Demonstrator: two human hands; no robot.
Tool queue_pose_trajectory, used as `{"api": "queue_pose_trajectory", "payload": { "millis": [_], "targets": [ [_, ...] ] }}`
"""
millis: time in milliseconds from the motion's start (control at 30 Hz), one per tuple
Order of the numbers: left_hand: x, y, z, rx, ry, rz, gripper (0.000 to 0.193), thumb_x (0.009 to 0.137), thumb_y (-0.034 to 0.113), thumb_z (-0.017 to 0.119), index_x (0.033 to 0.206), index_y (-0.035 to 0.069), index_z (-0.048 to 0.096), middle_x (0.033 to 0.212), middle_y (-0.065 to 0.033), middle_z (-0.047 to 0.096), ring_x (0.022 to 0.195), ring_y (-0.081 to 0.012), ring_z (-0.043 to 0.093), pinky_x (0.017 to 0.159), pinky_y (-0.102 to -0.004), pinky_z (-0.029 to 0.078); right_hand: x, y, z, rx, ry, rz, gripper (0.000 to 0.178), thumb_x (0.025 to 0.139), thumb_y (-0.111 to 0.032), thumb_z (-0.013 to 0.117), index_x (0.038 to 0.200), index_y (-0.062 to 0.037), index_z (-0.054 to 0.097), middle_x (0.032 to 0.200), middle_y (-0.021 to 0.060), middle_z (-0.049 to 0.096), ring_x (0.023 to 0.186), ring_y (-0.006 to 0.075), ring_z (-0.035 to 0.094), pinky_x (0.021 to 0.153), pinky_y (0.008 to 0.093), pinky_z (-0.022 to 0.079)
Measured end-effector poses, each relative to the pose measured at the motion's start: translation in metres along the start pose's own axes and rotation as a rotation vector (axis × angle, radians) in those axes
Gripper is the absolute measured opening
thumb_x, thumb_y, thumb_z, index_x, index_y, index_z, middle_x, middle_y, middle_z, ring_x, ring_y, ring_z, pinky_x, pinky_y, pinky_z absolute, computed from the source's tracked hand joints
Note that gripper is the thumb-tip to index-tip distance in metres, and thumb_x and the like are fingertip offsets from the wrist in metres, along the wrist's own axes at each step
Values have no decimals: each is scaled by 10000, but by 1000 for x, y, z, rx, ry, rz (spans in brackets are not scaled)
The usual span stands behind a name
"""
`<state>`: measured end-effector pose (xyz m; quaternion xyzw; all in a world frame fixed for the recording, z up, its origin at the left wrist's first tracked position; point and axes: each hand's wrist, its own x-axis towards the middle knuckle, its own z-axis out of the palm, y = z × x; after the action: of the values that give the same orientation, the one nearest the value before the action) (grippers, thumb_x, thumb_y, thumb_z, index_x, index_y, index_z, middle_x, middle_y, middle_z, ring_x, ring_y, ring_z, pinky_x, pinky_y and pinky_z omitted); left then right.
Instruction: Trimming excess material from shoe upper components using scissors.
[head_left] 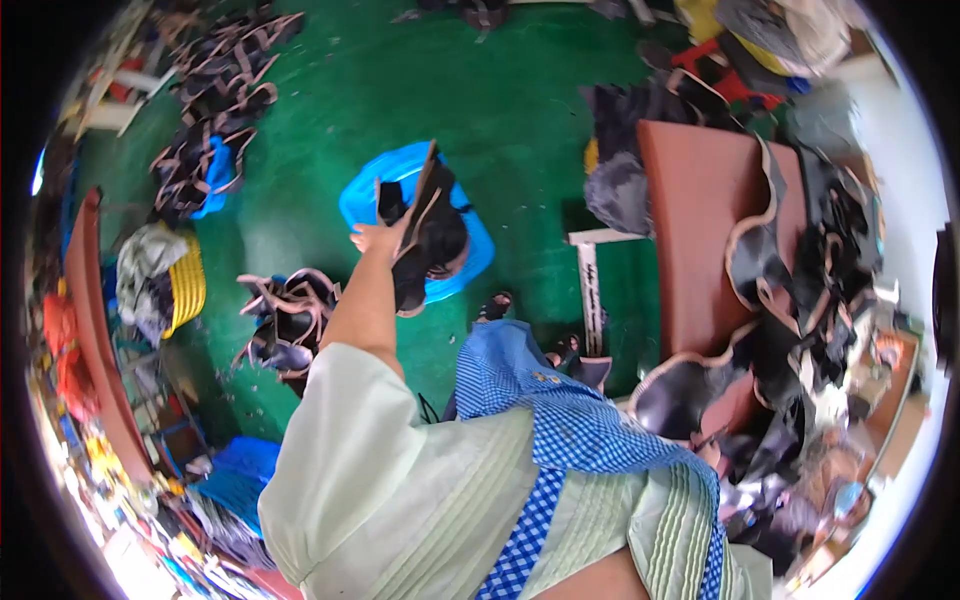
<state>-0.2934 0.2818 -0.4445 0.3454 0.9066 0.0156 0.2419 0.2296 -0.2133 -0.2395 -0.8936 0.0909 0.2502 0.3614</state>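
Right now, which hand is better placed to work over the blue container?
Probably the left: the left hand holds dark pieces that overlap the blue container in this view. The right hand can't be made out clearly.

Curved dark pieces (441, 238), several, tan-edged: are being gripped in a loose bunch, standing steeply on end, fanning apart at the top, overlapping the blue basin (478, 250) in view; contact unclear.

We look from wearer's head, left camera of side-by-side fisheye pair, facing down. Pale green shirt (430, 490) nearest, along lower edge; left hand (378, 238) farther out, green floor (340, 90) beyond. Straight edges bow toward our dark round rim.
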Motion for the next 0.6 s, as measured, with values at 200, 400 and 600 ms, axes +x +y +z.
{"api": "queue_pose_trajectory", "payload": {
  "millis": [200, 400, 600],
  "targets": [
    [-93, 59, 31, -489, -528, 620, 311, 809, 274, 669, 965, 12, 611, 865, -112, 654, 785, -218, 606, 716, -320, 476, -28, -30, 6, -264, 280, -517, 387, 644, -15, 711, 977, -16, 513, 710, 63, 542, 601, 185, 518, 565, 316, 436],
    [-369, 153, -20, -370, -1613, 749, 539, 901, 504, 483, 1165, 35, 490, 1080, -144, 598, 1007, -210, 586, 835, -322, 458, -144, -130, 52, -485, -38, -937, 420, 549, -46, 727, 909, -61, 513, 784, 121, 587, 698, 313, 602, 610, 392, 497],
    [-485, 189, -6, 735, -1487, 1242, 1131, 583, 541, 790, 1384, -35, 237, 1297, -271, 435, 1109, -332, 529, 896, -398, 447, -149, -137, 102, -359, -623, -1276, 372, 588, -54, 680, 903, -12, 486, 797, 170, 558, 775, 352, 573, 680, 423, 467]
  ]
}}
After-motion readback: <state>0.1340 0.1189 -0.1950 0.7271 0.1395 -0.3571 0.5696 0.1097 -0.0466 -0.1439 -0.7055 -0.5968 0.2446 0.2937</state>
